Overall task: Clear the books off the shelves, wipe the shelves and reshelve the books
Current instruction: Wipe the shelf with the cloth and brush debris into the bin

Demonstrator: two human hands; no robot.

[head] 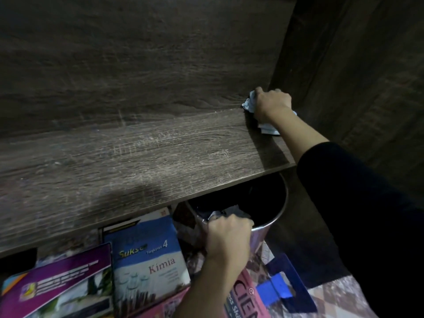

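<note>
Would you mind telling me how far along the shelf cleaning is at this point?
Clearing looks done for this shelf: its visible surface is bare, and books such as the blue Kimia book lie piled below. Wiping is in hand: the right hand presses a light blue cloth into the back right corner, while the left hand grips the metal bucket rim. Reshelving remains.

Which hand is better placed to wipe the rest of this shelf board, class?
The right hand: it already presses the light blue cloth on the shelf board at its far right corner. The left hand is lower, gripping the metal bucket rim.
</note>
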